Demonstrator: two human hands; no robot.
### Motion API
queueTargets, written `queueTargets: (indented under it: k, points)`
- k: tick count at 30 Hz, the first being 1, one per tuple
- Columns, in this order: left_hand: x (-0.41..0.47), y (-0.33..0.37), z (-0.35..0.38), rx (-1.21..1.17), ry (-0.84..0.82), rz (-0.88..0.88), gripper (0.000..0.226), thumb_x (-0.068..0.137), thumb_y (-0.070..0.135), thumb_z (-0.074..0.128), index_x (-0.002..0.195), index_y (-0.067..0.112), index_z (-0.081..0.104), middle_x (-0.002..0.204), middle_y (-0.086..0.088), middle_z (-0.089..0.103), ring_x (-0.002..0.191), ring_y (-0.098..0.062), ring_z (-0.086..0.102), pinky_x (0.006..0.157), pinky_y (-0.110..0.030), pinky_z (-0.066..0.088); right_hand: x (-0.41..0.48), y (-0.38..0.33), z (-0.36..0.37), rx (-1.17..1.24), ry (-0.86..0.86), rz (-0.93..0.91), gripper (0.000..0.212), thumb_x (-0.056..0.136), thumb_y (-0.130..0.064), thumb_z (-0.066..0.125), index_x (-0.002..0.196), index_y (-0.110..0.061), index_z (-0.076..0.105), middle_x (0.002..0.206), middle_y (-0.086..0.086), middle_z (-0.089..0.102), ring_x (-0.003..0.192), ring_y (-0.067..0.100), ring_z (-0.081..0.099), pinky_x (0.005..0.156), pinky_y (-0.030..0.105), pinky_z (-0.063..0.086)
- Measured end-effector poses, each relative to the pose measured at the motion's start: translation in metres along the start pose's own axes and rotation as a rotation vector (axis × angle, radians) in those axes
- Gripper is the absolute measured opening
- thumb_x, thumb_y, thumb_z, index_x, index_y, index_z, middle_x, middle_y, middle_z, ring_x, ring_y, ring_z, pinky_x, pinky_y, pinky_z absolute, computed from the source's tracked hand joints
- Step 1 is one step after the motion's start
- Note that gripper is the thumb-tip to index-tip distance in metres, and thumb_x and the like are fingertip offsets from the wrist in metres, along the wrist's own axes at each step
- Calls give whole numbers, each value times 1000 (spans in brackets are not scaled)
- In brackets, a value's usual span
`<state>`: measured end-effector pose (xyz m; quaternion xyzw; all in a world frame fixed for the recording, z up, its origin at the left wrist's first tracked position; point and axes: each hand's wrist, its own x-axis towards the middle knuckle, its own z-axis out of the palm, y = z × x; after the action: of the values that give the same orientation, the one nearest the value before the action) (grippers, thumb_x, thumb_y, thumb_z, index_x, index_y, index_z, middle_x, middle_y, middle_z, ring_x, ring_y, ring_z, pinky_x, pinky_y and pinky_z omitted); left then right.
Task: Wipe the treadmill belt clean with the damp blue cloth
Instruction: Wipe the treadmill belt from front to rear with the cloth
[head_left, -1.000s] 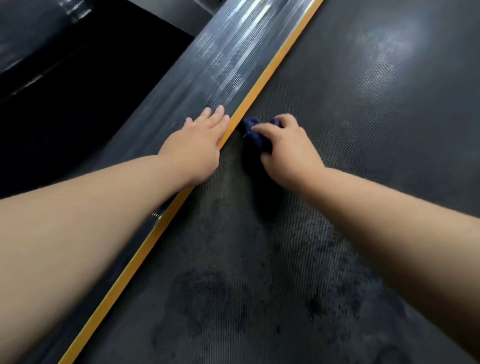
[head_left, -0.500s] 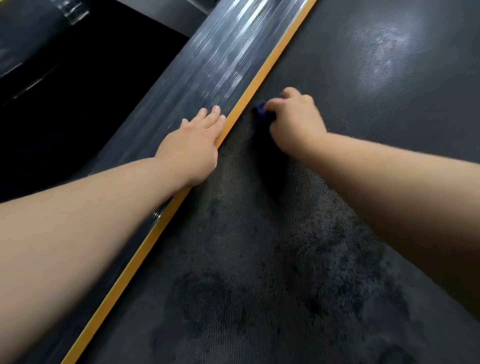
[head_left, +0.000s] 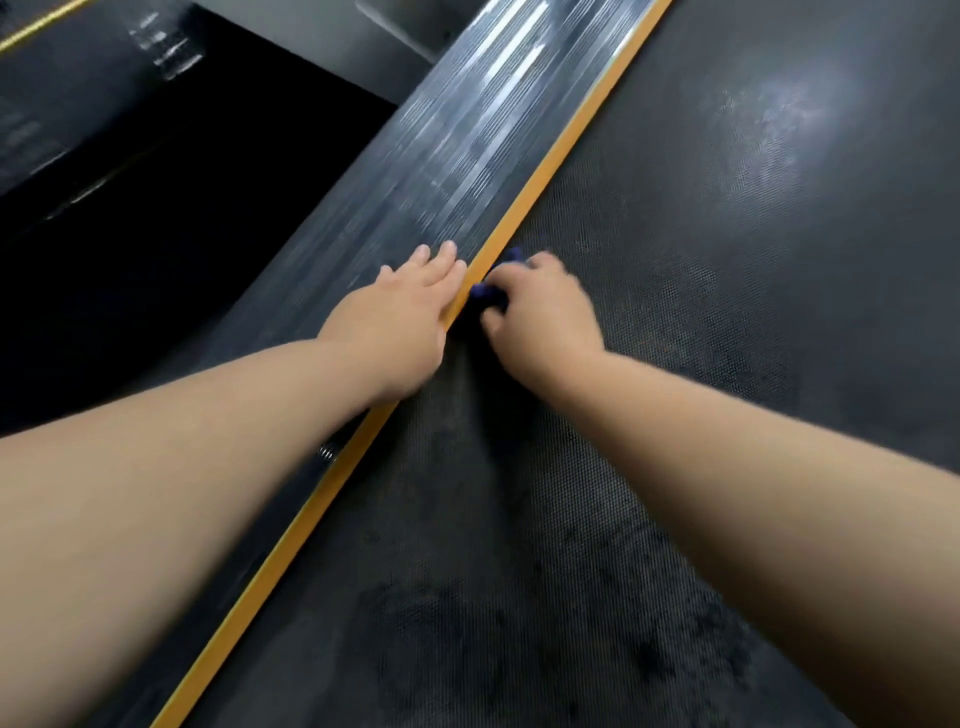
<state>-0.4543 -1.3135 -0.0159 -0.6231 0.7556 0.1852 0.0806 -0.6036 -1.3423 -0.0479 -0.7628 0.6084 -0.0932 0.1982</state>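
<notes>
Head view, the only one.

Treadmill belt: dark, fine-textured, fills the right and lower part of the frame. Its long axis runs diagonally from lower left to upper right. An orange strip marks its left edge and runs parallel to it. Left of the strip is the ribbed side rail, on the same axis, with glare streaks along the ribs.

Blue cloth: on the belt, right against the orange strip, roughly mid-frame. It's bunched into a wad and mostly covered by the hand. Only a dark blue lump shows on the thumb side, plus a small tip past the fingertips. Can't tell the wad's long axis or which way it points.

Right hand: palm down on the belt, fingers curled over the cloth and gripping it, knuckles up. The forearm comes in from the lower right. The hand is slightly motion-blurred.

Left hand: flat on the side rail, fingers straight and together, holding nothing. The fingertips point up-right along the rail axis. The thumb-side edge lies along the orange strip, just beside the right hand, with the cloth between them.

Darker blotchy patches show on the belt nearer the camera, and the far belt shows a pale sheen.

Black floor gap is left of the rail.
</notes>
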Motion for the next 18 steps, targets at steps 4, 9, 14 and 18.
queueTargets:
  k: [4, 9, 14, 18]
  points:
    - [1, -3, -4, -9, -18, 38, 57, 99, 15, 30, 151, 18, 8, 160, 6, -5, 147, -16, 1, 118, -38, 15, -15, -5, -3, -105, -150, -219, 28, 85, -31, 58, 112, -24, 61, 110, 8, 50, 99, 32, 53, 81, 36, 46]
    - [-2, -1, -3, -7, -38, 33, 58, 101, 15, 27, 152, 17, 0, 159, 4, -10, 147, -18, -4, 119, -38, 9, 11, 42, -36, -209, 9, -33, 34, 84, -33, 59, 117, -24, 61, 124, 12, 47, 112, 38, 44, 88, 39, 42]
    - [-1, 0, -4, -17, -26, 24, 58, 101, 13, 27, 152, 16, 1, 160, 3, -10, 147, -19, -5, 119, -38, 7, 3, 52, -39, -483, 66, -27, 40, 82, -54, 49, 110, -28, 61, 146, 10, 28, 125, 36, 27, 98, 45, 26]
    - [0, -3, -6, -9, -60, 25, 59, 100, 13, 27, 152, 17, 0, 159, 5, -11, 147, -19, -4, 119, -40, 10, 3, 58, -52, -593, 15, 88, 51, 78, -69, 44, 115, -35, 58, 134, 9, 33, 122, 35, 27, 95, 45, 28]
